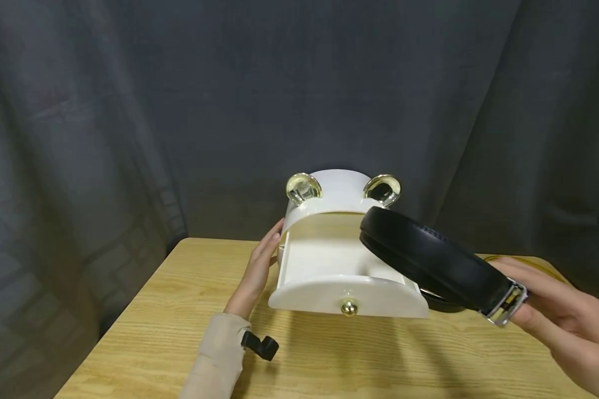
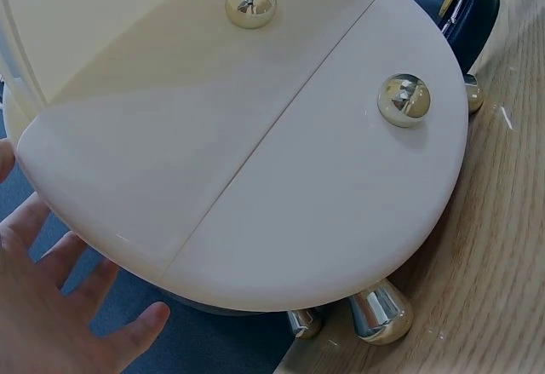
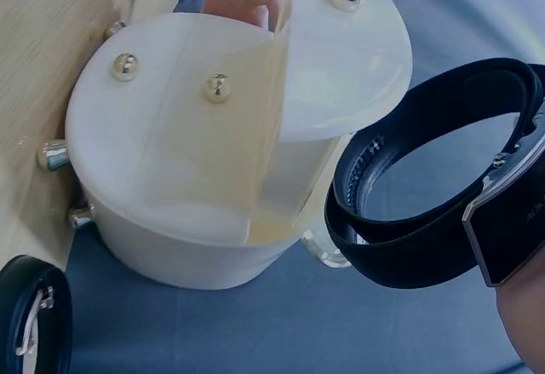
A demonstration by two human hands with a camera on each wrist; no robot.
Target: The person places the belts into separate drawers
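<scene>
A round white drawer box [image 1: 329, 194] with gold knobs and two clear ear-shaped handles stands on the wooden table [image 1: 179, 310]. Its top drawer [image 1: 346, 291] is pulled out toward me. My left hand [image 1: 262, 260] lies with straight fingers against the box's left side; in the left wrist view the palm [image 2: 51, 306] sits beside the white front [image 2: 281, 178]. My right hand [image 1: 559, 310] grips a coiled black belt [image 1: 429, 255] by its silver buckle [image 1: 506, 302], held in the air over the drawer's right end. The right wrist view shows the belt [image 3: 426, 221] next to the open drawer [image 3: 341, 59].
A second coiled black belt [image 1: 441, 303] lies on the table just right of the box, also visible as the second belt [image 3: 30, 319]. The box stands on small metal feet [image 2: 375, 314]. A dark curtain [image 1: 179, 111] hangs behind the table.
</scene>
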